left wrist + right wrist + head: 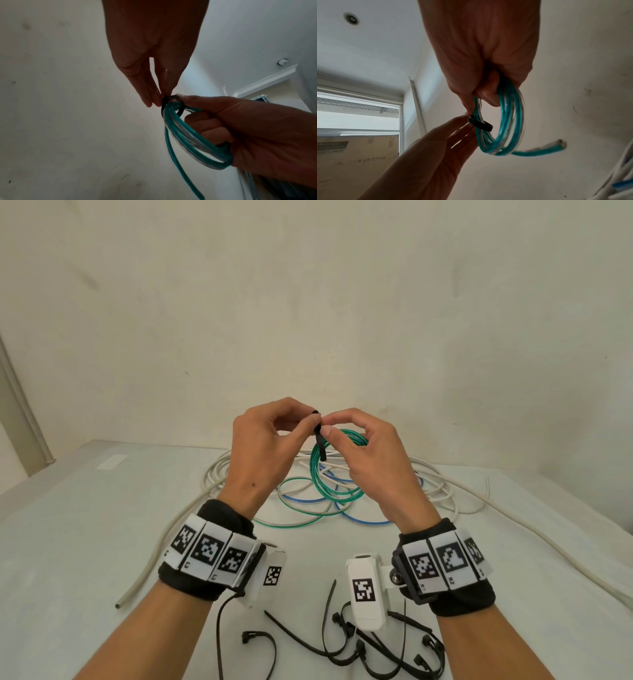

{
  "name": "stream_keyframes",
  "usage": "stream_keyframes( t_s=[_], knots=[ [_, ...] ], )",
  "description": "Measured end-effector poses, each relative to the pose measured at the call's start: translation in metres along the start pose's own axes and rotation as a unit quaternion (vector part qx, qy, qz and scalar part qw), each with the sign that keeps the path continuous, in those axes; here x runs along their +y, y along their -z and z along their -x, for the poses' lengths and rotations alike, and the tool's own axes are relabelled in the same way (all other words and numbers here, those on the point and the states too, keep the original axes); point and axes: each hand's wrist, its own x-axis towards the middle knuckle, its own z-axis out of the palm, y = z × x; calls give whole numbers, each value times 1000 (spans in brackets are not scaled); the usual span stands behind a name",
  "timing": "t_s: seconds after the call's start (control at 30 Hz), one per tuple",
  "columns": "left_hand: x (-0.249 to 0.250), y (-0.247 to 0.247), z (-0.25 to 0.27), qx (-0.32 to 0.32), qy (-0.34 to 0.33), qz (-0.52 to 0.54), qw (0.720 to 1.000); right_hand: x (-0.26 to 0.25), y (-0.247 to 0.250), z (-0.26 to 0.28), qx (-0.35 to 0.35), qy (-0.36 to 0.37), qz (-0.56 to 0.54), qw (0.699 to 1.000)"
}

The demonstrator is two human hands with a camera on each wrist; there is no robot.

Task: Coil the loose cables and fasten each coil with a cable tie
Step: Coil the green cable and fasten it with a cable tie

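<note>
A green coil of cable (320,486) hangs above the table between both raised hands. My right hand (334,428) has its fingers curled through the coil and grips it, as the right wrist view shows (513,121). A black cable tie (320,440) is looped round the coil's strands (181,108). My left hand (308,419) pinches the tie's upper end between thumb and fingertips (157,100). The tie's tail hangs down in front of the coil. One cut end of the green cable (559,144) sticks out free.
On the white table (85,542) behind the hands lies a tangle of white cables (219,474), a blue-striped cable (363,520) and a green-striped cable (294,520). Several loose black cable ties (342,648) lie near the front edge. A wall stands behind.
</note>
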Motion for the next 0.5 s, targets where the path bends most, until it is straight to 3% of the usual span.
stream_keyframes(
  t_s=[0.13,0.37,0.5],
  knots=[
    [6,6,0,-8,7,27,1000,-1,-1,1,-10,-12,-23,1000],
    [8,6,0,-1,-44,-35,998,-2,1,2,-23,-40,-68,997],
    [8,8,-3,3,-13,-10,1000,1,4,1,-20,-21,11,1000]
  ],
)
